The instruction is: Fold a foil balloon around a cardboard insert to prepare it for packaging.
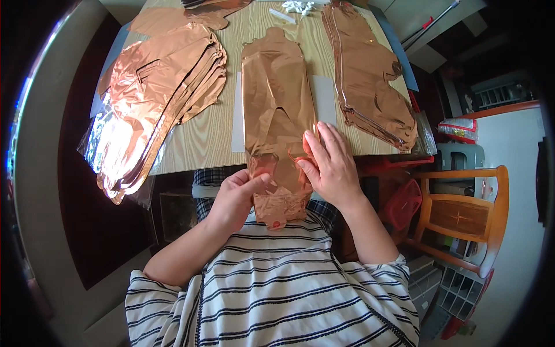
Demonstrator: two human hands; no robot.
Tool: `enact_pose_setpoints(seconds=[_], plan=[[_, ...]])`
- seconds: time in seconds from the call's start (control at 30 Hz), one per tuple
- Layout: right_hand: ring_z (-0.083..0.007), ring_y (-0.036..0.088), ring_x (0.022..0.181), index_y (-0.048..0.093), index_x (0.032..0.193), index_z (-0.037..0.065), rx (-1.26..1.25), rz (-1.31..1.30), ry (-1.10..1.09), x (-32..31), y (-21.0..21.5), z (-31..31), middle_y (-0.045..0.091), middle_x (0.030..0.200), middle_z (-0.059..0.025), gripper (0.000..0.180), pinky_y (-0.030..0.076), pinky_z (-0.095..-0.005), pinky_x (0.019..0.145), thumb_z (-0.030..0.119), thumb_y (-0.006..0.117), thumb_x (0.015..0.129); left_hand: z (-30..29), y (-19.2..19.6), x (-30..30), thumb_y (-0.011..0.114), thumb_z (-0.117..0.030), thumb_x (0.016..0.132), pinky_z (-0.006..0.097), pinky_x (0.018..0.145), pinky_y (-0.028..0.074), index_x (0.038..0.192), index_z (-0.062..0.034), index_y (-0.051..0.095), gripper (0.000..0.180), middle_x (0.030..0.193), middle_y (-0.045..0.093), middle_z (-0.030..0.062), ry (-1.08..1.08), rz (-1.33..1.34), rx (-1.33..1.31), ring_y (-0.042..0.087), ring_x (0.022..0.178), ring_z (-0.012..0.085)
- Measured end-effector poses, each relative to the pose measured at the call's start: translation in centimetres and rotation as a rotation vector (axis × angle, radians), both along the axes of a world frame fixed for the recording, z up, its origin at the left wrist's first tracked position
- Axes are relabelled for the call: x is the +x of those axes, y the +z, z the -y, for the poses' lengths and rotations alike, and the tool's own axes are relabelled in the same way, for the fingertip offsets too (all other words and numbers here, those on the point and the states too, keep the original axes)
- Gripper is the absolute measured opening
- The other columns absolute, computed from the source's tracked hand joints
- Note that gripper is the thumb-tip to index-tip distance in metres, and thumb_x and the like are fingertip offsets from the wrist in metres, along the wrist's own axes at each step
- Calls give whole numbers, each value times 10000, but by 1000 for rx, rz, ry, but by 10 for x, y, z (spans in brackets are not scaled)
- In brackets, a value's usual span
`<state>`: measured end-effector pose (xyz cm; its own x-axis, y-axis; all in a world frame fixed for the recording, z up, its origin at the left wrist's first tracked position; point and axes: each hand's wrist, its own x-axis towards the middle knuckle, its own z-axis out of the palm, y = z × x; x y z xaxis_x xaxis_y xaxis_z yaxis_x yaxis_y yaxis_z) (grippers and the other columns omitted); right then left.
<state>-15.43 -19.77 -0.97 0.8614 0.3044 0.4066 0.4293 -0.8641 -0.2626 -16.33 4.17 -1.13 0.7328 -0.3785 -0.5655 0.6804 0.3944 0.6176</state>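
A flat, uninflated rose-gold foil balloon (276, 87) lies lengthwise before me, its near end hanging over the table edge toward my lap. My left hand (236, 196) is closed, pinching the balloon's left side between thumb and fingers near the table edge. On its right side rests my right hand (334, 170), fingers stretched out and thumb apart from them. Between that thumb and forefinger shows a small orange-red patch (306, 151); whether it is a separate piece or shiny foil I cannot tell. The balloon's near end (280, 209) is crumpled.
Stacked foil balloons lie on the wood-grain table (225, 136): one pile (156, 87) at left overhangs the edge, another (370, 81) sits at right. Small white pieces (298, 7) lie at the back. A wooden chair (462, 217) stands at my right.
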Motion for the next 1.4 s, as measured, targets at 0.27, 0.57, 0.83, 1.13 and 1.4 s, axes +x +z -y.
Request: enact_pose_setpoints(seconds=[0.27, 0.57, 0.83, 1.13, 1.4], plan=[[-465, 460, 1312, 531, 1373, -28, 48, -41, -76, -6, -2, -2, 431, 1460, -292, 628, 400, -522, 1108, 343, 727, 906, -6, -3, 12, 653, -166, 1001, 300, 740, 585, 1038, 6, 664, 176, 941, 721, 90, -11, -7, 70, 709, 811, 160], [-470, 357, 1405, 476, 1516, 207, -77, -79, 29, 9, 4, -13, 332, 1594, -224, 685, 259, -601, 1171, 489, 662, 920, -2, 3, 11, 644, -194, 1012, 316, 757, 586, 1043, 12, 664, 209, 959, 721, 88, 32, -38, 80, 706, 831, 160], [-436, 314, 1458, 446, 1542, 206, -51, -112, 73, -1, 2, -14, 335, 1614, -175, 665, 238, -572, 1197, 483, 609, 960, -9, -14, -14, 630, -200, 1026, 270, 804, 550, 1087, 27, 678, 241, 1002, 733, 76, 28, 118, 155, 682, 863, 112], [-375, 407, 1426, 527, 1472, 166, -170, -62, 106, 1, -3, -25, 437, 1559, -150, 580, 254, -565, 1193, 385, 642, 948, 1, -16, -5, 644, -183, 1022, 251, 792, 527, 1059, 21, 697, 214, 992, 734, 55, 83, 152, 162, 659, 875, 84], [-335, 406, 1437, 513, 1494, 184, -124, -91, 74, 5, -2, -26, 439, 1572, -122, 567, 263, -519, 1196, 341, 628, 962, -2, -20, 1, 641, -209, 1028, 245, 791, 517, 1093, 29, 692, 252, 1001, 727, 43, 30, 203, 190, 642, 894, 66]])
